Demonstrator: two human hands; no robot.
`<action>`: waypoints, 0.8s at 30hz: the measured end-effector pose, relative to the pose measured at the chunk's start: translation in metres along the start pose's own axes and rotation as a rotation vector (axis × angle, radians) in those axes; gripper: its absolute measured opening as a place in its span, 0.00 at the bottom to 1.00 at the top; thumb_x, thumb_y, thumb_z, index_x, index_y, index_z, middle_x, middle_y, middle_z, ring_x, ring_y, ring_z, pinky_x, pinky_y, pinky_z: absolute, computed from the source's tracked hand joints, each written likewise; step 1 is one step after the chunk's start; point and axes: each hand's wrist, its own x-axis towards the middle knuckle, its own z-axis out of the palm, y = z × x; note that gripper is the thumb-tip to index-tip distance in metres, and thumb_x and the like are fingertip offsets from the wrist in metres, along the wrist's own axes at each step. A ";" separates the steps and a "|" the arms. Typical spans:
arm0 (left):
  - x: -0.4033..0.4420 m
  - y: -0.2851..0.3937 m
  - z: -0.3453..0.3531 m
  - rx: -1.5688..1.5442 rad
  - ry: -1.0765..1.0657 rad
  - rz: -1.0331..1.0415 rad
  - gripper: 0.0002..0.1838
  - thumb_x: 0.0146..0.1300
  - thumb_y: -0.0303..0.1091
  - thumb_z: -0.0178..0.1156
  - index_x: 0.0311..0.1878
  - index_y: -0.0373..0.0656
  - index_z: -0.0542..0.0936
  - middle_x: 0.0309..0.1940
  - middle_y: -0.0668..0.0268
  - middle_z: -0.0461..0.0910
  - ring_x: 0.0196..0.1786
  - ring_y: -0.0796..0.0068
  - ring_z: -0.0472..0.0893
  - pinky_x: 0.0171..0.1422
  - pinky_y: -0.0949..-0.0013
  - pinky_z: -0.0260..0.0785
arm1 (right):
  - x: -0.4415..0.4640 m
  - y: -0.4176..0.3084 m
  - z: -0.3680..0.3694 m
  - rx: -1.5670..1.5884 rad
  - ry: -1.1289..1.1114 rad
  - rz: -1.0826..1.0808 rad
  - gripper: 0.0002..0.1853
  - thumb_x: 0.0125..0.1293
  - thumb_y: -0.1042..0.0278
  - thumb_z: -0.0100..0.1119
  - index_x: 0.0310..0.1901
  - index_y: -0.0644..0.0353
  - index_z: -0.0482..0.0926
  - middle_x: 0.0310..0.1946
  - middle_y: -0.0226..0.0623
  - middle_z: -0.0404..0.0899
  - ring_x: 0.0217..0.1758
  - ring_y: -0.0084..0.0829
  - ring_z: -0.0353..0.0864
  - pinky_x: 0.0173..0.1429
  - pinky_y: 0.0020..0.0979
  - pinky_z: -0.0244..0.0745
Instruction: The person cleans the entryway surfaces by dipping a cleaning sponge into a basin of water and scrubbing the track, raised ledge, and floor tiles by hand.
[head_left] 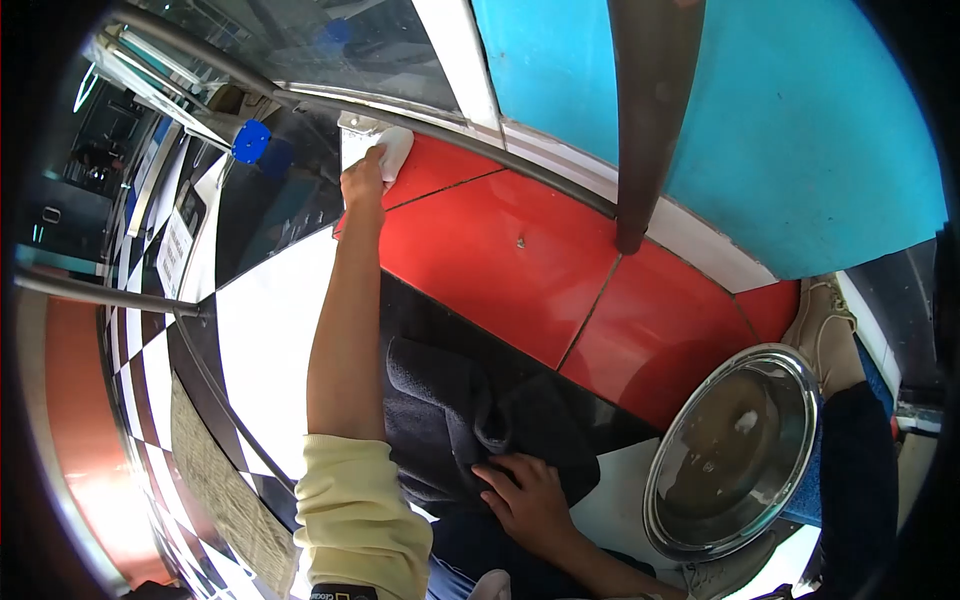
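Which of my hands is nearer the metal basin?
Right. Your right hand is on dark fabric left of the metal basin; your left hand is farther away, ahead, holding a white cloth.

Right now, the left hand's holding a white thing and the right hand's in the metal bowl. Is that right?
No, the head view shows the right hand on dark fabric, not in the metal bowl. The left hand holds the white thing.

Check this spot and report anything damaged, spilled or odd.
One oddity: a small greyish speck breaks the otherwise plain, glossy red tile, apart from the white cloth in the left hand. Whether it is dirt or a chip, I can't tell. I see no obvious spill.
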 end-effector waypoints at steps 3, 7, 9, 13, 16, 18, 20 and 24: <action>0.006 0.004 0.007 0.035 -0.020 0.023 0.18 0.59 0.39 0.66 0.44 0.32 0.80 0.36 0.61 0.81 0.35 0.72 0.80 0.34 0.71 0.73 | 0.000 0.000 0.000 0.018 0.002 0.005 0.18 0.62 0.60 0.61 0.55 0.46 0.79 0.53 0.32 0.74 0.57 0.36 0.71 0.57 0.39 0.64; 0.013 0.002 0.008 0.117 0.030 0.072 0.19 0.58 0.40 0.65 0.44 0.32 0.81 0.37 0.59 0.82 0.38 0.70 0.80 0.42 0.68 0.71 | 0.000 0.001 0.000 0.037 0.004 0.011 0.18 0.62 0.60 0.61 0.55 0.46 0.79 0.53 0.31 0.74 0.57 0.35 0.71 0.57 0.39 0.64; 0.017 0.000 0.006 0.138 0.044 0.064 0.21 0.57 0.41 0.65 0.47 0.31 0.82 0.41 0.58 0.82 0.43 0.69 0.79 0.52 0.66 0.69 | -0.001 0.003 0.002 0.045 0.009 0.017 0.18 0.62 0.60 0.61 0.55 0.46 0.79 0.53 0.31 0.74 0.57 0.35 0.71 0.57 0.39 0.64; 0.004 -0.002 0.010 0.249 0.098 0.195 0.24 0.56 0.42 0.66 0.51 0.36 0.80 0.43 0.58 0.82 0.46 0.68 0.79 0.52 0.66 0.69 | -0.001 0.003 0.001 0.056 -0.002 0.029 0.18 0.62 0.61 0.61 0.55 0.46 0.79 0.53 0.30 0.74 0.57 0.35 0.70 0.58 0.39 0.64; -0.011 0.001 0.014 0.287 0.155 0.215 0.27 0.54 0.43 0.68 0.55 0.38 0.77 0.46 0.57 0.81 0.48 0.67 0.79 0.54 0.65 0.69 | -0.001 0.004 0.002 0.053 -0.006 0.030 0.18 0.62 0.61 0.61 0.55 0.46 0.79 0.52 0.30 0.74 0.57 0.35 0.70 0.58 0.39 0.64; -0.016 0.003 0.017 0.268 0.180 0.189 0.29 0.52 0.43 0.69 0.56 0.39 0.75 0.47 0.56 0.80 0.50 0.65 0.79 0.56 0.64 0.68 | -0.001 0.003 0.000 0.050 -0.008 0.029 0.18 0.62 0.61 0.61 0.55 0.46 0.79 0.52 0.30 0.74 0.57 0.35 0.70 0.58 0.40 0.63; 0.000 -0.003 0.018 0.217 0.187 0.155 0.30 0.51 0.43 0.69 0.56 0.39 0.75 0.50 0.53 0.79 0.51 0.63 0.78 0.58 0.63 0.67 | 0.000 0.002 -0.001 0.054 -0.007 0.028 0.18 0.63 0.62 0.60 0.55 0.46 0.79 0.52 0.30 0.74 0.57 0.35 0.71 0.58 0.40 0.63; 0.005 0.002 0.017 0.312 0.157 0.118 0.30 0.50 0.43 0.69 0.55 0.38 0.74 0.52 0.49 0.77 0.54 0.59 0.77 0.60 0.59 0.67 | 0.000 0.002 -0.002 0.071 0.000 0.028 0.18 0.63 0.62 0.60 0.55 0.46 0.79 0.52 0.30 0.74 0.57 0.35 0.71 0.58 0.39 0.64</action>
